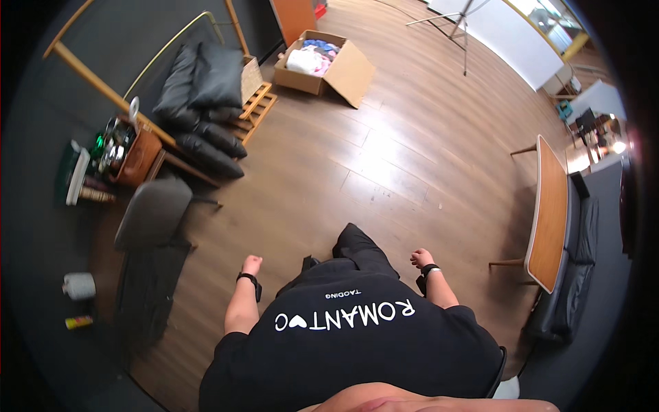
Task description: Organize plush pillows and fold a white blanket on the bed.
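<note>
My left hand (252,264) hangs beside my body over the wood-plank floor, its fingers curled in and nothing seen in it. A black band circles that wrist. On the other side my right hand (421,257) is also loosely curled, with no object visible, and wears a dark wristband with a pale edge. Neither hand touches any furniture. Between them is my black T-shirt (350,340), which bears white lettering. One leg in black trousers (360,247) reaches forward onto the floor (309,180).
Ahead stands an open cardboard box (298,80) of cloth items. Left are black cushions (216,77) on a wooden frame, a brown container (139,157) and a grey chair (157,211). A wooden table (548,216) and black sofa (571,293) stand right. Tripod legs (458,31) spread far ahead.
</note>
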Demonstrator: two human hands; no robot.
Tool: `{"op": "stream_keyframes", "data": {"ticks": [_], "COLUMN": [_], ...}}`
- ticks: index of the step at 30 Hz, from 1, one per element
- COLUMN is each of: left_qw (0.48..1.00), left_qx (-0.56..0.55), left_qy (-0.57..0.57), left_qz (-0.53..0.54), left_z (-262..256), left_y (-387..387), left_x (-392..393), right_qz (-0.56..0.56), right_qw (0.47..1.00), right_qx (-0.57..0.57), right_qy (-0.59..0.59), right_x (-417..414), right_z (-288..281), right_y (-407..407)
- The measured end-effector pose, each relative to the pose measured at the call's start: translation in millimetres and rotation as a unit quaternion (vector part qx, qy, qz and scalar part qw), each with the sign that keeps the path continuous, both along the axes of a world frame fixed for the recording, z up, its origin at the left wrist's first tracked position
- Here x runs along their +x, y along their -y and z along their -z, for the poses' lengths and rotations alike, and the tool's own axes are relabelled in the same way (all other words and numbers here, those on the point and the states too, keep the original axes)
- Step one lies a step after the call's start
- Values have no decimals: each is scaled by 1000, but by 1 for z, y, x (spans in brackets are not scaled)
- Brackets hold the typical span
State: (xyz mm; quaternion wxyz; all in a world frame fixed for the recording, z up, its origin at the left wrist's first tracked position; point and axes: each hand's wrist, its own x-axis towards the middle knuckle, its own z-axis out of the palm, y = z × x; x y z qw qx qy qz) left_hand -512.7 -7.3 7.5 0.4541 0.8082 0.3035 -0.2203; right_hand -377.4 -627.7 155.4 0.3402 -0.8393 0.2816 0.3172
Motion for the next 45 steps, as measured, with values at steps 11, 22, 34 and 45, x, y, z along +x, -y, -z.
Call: {"op": "stream_keyframes", "data": {"ticks": [11,22,34,45], "left_qw": [992,971,978,972], "left_qx": [-77,-155,-139,-67], "left_qy": [75,-97,-105,125], "left_qz": [-71,-155,-113,-187], "left_z": [-27,-7,-31,-75], "left_y": [-27,-12,-89,-215], "left_x": [129,92,344,588], "right_qz": [73,-292,-320,-65], "right_qw": [969,948,946,985], "right_qx": [-14,-65,-6,-8], "right_qy": [-236,111,-49,-159], "right_x": [109,463,561,570], "right_z": [49,23,0,-6], "right_y": [-26,-225,-281,-223]}}
